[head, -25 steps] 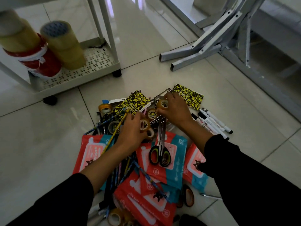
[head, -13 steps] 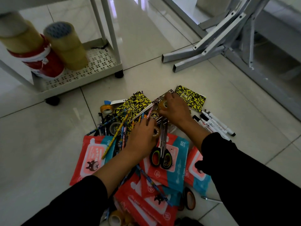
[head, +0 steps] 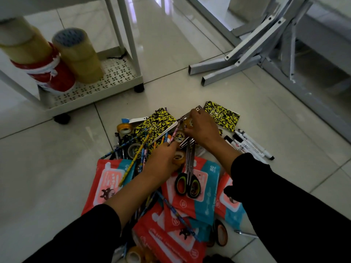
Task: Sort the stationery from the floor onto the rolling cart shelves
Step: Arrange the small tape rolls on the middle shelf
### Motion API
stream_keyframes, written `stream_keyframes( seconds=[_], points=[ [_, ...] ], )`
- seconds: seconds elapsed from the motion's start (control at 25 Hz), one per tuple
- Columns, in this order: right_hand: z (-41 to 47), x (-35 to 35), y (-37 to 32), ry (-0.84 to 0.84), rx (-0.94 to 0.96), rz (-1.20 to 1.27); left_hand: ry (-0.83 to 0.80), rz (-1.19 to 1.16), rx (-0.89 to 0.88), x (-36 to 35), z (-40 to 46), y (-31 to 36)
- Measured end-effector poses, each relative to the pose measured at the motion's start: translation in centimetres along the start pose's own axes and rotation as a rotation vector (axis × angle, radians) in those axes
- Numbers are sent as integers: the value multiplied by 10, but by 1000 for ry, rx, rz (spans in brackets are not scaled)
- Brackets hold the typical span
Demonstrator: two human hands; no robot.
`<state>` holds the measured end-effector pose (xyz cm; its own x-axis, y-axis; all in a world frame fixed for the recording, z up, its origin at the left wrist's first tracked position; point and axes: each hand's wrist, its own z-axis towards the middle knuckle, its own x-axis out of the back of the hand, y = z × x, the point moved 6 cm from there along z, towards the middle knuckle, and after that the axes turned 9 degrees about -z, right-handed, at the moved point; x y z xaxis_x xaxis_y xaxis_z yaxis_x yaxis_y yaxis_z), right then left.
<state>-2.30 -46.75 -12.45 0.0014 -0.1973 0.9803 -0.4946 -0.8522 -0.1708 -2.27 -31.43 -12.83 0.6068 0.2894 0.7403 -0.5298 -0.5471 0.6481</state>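
Note:
A heap of stationery lies on the tiled floor: yellow-black notebooks (head: 155,123), pencils (head: 135,156), scissors (head: 188,179), wipes packs (head: 197,202), white markers (head: 250,145) and small tape rolls. My left hand (head: 163,164) holds a small tape roll (head: 179,158) in its curled fingers, its fingertips by another small roll (head: 179,136). My right hand (head: 201,128) pinches a small tape roll (head: 188,123) beside the far notebook (head: 221,115). The white rolling cart (head: 98,92) stands at the upper left.
Large brown tape rolls (head: 77,56) and a red-white roll (head: 49,76) sit on the cart's bottom shelf. Grey metal table legs (head: 233,65) lie across the floor at the upper right. A loose tape roll (head: 124,128) and a pen (head: 245,233) lie at the heap's edges.
Both hands have stayed over the middle of the heap, gathering small tape rolls. My left hand shifted slightly forward; the right hand closed on another small roll.

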Motion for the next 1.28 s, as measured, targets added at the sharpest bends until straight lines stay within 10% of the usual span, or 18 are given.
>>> stream_keyframes(
  seconds=[0.44, 1.28],
  points=[
    [2, 0, -4, 23, 8, -64, 252, -183, 215, 48, 16, -46],
    [6, 0, -5, 4, 95, 39, 109, 6, 129, 39, 2, -38]
  ],
)
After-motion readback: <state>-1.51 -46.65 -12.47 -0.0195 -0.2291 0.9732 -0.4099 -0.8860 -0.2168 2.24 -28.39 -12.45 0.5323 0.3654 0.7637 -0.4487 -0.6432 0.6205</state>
